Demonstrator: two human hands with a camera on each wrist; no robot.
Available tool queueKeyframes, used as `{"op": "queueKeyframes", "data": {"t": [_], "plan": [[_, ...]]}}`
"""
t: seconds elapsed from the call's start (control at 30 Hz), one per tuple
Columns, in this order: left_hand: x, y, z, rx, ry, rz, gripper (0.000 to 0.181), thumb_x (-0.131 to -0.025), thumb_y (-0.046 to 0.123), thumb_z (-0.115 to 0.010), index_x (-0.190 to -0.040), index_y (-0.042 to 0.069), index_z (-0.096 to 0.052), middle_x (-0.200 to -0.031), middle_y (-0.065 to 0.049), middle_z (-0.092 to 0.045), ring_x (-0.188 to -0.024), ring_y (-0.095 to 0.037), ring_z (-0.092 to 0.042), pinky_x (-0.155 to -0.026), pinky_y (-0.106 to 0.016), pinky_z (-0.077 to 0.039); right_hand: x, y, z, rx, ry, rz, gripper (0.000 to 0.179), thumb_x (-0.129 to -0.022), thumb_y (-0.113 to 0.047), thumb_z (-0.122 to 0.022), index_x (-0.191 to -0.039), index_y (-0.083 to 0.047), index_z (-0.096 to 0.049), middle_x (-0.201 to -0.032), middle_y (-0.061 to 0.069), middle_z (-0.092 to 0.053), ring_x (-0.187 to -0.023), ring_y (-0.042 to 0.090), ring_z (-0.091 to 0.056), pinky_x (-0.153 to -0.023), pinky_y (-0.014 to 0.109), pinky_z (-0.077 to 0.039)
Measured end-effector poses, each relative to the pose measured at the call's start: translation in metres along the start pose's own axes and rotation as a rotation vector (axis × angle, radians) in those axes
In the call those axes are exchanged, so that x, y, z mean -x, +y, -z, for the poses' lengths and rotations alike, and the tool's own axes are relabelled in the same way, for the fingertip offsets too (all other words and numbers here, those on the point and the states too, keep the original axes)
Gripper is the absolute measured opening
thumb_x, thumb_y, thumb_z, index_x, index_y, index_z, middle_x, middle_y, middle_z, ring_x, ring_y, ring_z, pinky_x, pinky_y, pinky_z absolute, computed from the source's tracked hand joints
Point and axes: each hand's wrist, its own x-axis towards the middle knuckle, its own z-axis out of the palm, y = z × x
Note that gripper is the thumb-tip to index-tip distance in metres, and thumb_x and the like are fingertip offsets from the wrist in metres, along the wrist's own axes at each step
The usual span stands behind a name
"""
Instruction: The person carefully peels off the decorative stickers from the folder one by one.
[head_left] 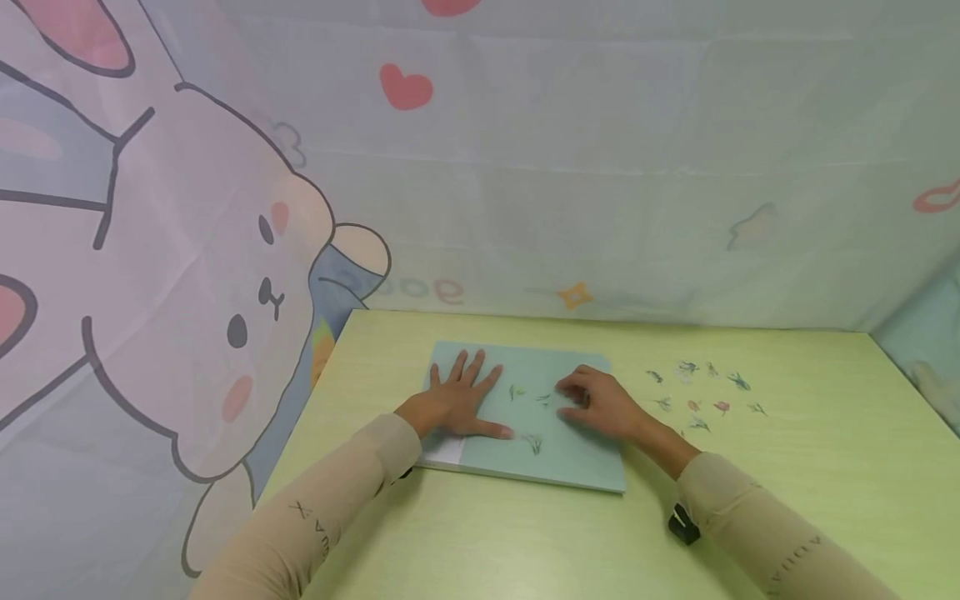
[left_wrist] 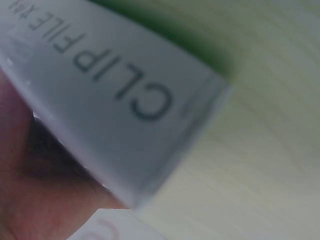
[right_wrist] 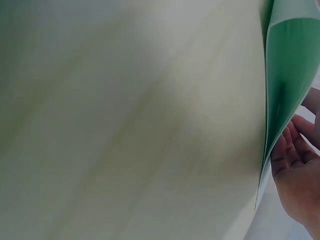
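A mint-green clip file (head_left: pixel 570 458) with a pale spine lies on the table. My left hand (head_left: pixel 459 404) rests flat on its left part, fingers spread, thumb pointing right. The spine (left_wrist: pixel 115 100), lettered CLIP FILE, shows large in the left wrist view. Over the file's right half is my right hand (head_left: pixel 603 404), fingers bent, thumb apart from them, fingertips close to a small leaf sticker (head_left: pixel 543 398). Another leafy sticker (head_left: pixel 517 391) sits nearer the left hand, and a grassy plant sticker (head_left: pixel 533 443) lies lower. In the right wrist view, bent fingers (right_wrist: pixel 295 145) show beside the file's curved green cover (right_wrist: pixel 292 65).
Several small flower stickers, among them a red one (head_left: pixel 722 407) and a blue one (head_left: pixel 738 381), lie scattered on the yellow-green table (head_left: pixel 825 500) right of the file. A printed cloth (head_left: pixel 600 125) hangs behind the table and along its left side.
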Motion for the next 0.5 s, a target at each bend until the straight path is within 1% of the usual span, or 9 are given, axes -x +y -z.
{"op": "queueKeyframes", "data": {"t": [0.2,0.23,0.43,0.5], "plan": [[0.0020,0.0000,0.0027,0.005,-0.003,0.007,0.118,-0.086,0.091,-0.052,-0.173,0.028,-0.002,-0.177,-0.010,0.014,-0.162,-0.039,0.013,-0.121,-0.076,-0.002,-0.0073,-0.0071,-0.0029,0.070,-0.024,-0.002,0.034,-0.090,-0.017,-0.086,-0.117,0.001,-0.076,-0.102,0.006,-0.066,-0.089,0.019,-0.060,-0.081,0.039,-0.051],[0.0011,-0.0017,0.0008,0.022,0.005,0.002,0.120,-0.084,0.093,-0.051,-0.173,0.029,-0.001,-0.177,-0.010,0.015,-0.162,-0.039,0.014,-0.120,-0.076,-0.001,-0.0082,-0.0079,-0.0032,0.079,-0.028,0.000,0.034,-0.090,-0.018,-0.085,-0.117,0.001,-0.076,-0.102,0.007,-0.066,-0.089,0.019,-0.060,-0.080,0.039,-0.051],[0.0002,-0.0020,-0.0002,0.030,0.005,-0.013,0.119,-0.085,0.093,-0.050,-0.173,0.029,-0.001,-0.177,-0.011,0.015,-0.161,-0.040,0.014,-0.120,-0.076,0.000,-0.0101,-0.0096,-0.0054,0.108,-0.025,-0.018,0.030,-0.091,-0.018,-0.085,-0.115,-0.001,-0.076,-0.100,0.006,-0.065,-0.084,0.015,-0.057,-0.077,0.037,-0.050],[0.0010,-0.0006,0.0015,0.012,-0.003,-0.010,0.117,-0.087,0.091,-0.051,-0.172,0.028,-0.001,-0.177,-0.011,0.015,-0.162,-0.039,0.013,-0.121,-0.076,-0.001,-0.0101,-0.0095,-0.0059,0.103,-0.020,-0.021,0.029,-0.091,-0.018,-0.085,-0.113,-0.002,-0.076,-0.099,0.005,-0.065,-0.082,0.014,-0.055,-0.075,0.036,-0.049]]}}
